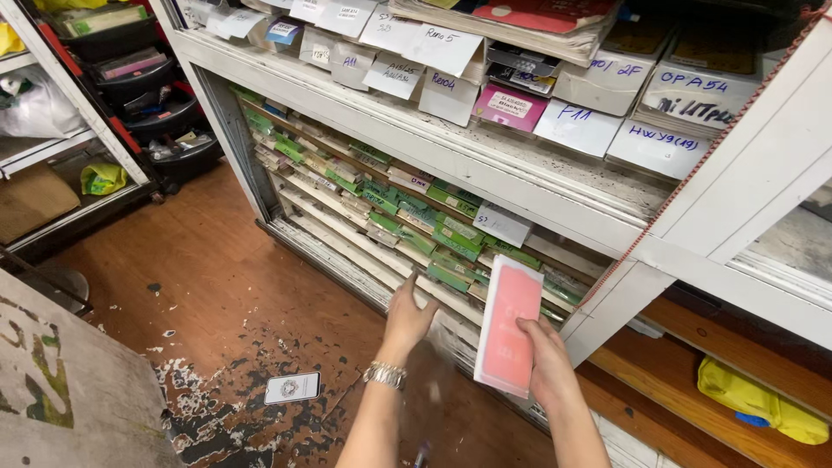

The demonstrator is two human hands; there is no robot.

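Right hand (548,368) grips pink box (509,325); left hand (407,316) at shelf edge (381,290).

Your right hand (548,364) holds a flat pink box (509,326) upright, near centre. Far behind it, green and white boxes (407,217) fill the lower shelves. White paper labels (442,48) hang along the top shelf. A small white card (292,387) lies on the floor, near left.
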